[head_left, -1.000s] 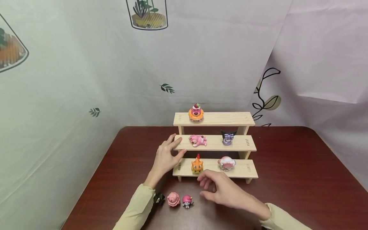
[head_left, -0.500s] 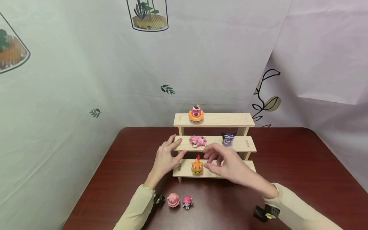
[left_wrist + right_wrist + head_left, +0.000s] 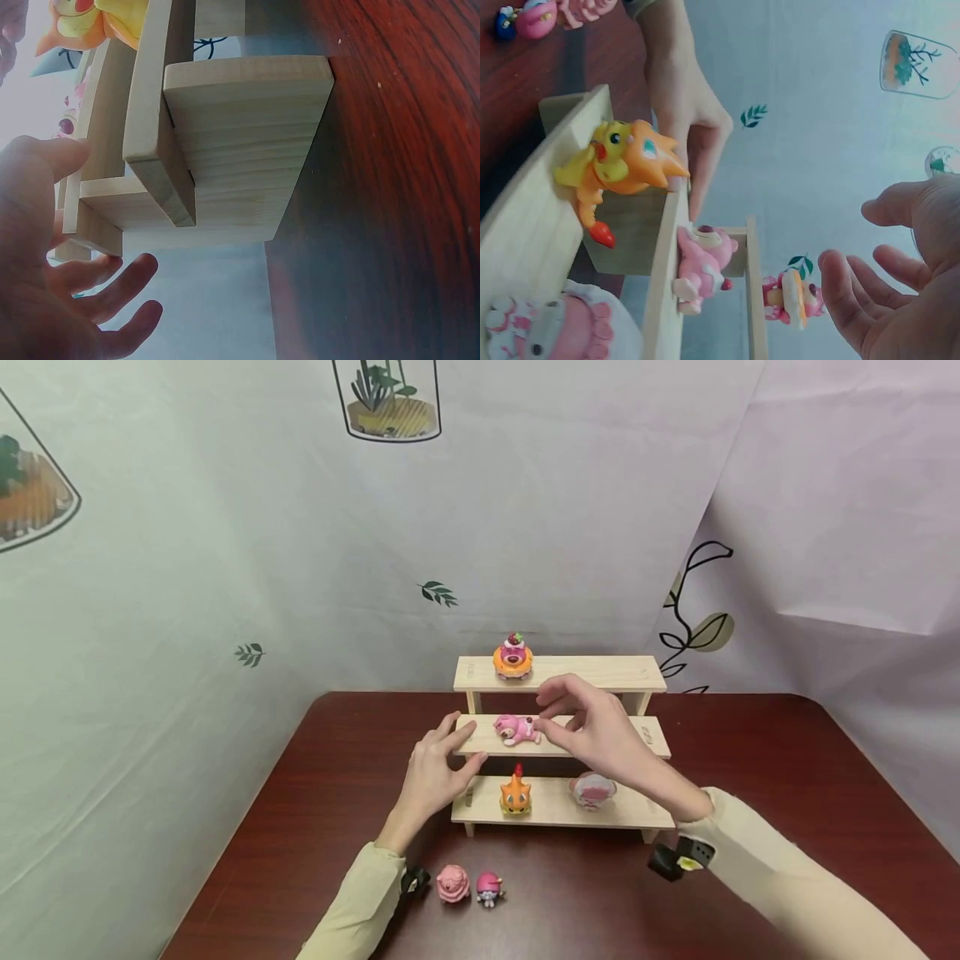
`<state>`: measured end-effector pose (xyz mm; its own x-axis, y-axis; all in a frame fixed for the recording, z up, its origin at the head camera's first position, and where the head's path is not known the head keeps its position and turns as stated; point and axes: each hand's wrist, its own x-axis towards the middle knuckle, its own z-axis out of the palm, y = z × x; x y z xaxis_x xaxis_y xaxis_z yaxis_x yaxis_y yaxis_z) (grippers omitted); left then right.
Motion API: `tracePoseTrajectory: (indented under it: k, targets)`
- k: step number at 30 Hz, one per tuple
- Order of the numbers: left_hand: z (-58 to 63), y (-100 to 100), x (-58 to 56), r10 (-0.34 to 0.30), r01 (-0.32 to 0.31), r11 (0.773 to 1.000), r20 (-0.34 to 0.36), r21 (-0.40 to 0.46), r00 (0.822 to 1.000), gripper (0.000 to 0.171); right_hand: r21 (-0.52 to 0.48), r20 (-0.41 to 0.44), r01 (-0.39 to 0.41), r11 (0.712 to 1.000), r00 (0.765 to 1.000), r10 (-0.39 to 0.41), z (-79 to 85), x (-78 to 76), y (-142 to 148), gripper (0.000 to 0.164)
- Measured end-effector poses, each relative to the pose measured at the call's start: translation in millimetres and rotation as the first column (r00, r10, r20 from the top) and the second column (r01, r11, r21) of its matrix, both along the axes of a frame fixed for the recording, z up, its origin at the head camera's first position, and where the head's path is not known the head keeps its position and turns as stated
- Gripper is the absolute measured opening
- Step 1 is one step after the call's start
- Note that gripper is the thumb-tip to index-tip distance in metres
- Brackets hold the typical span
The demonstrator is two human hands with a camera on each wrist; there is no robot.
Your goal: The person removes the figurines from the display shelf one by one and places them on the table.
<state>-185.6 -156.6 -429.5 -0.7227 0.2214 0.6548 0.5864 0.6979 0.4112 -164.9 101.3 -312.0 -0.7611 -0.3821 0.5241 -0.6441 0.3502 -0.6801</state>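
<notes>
My left hand (image 3: 431, 772) grips the left end of the middle board of a three-step wooden display stand (image 3: 480, 742), thumb at its front edge in the left wrist view. Over the middle step, my right hand (image 3: 603, 731) hovers with fingers loosely bent and a gap between thumb and fingertips (image 3: 832, 262), holding nothing. Nearest to it in the head view is a pink bear figurine (image 3: 517, 729) lying on that step. The dark-eared purple figurine on the same step is hidden behind the right hand. Below stand an orange-and-yellow figurine (image 3: 515, 795) and a pink-and-white one (image 3: 592, 791).
On the top step sits a bear figurine in an orange ring (image 3: 513, 662). A pink figurine (image 3: 453, 883) and a pink-capped one (image 3: 489, 887) stand on the dark red table (image 3: 750, 793) in front. Behind hangs a pale printed cloth (image 3: 570, 527).
My right hand has risen from in front of the bottom step, past it, to above the middle step. The left hand and the figurines have stayed in place.
</notes>
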Motion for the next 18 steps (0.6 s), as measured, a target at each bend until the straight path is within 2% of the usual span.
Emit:
tracePoseTrajectory:
  k: [12, 18]
  targets:
    - [-0.6, -1.5, -0.2, 0.0, 0.0, 1.0, -0.007, -0.007, 1.0, 0.048, 0.0, 0.082, 0.103, 0.995, 0.991, -0.103, 14.9, -30.3, -7.8, 0.039]
    - [0.3, -0.5, 0.0, -0.004, 0.004, 1.0, -0.009, -0.006, 1.0, 0.048, 0.043, 0.066, 0.12, 0.992, 0.99, -0.122, 17.7, -46.0, -11.6, 0.043]
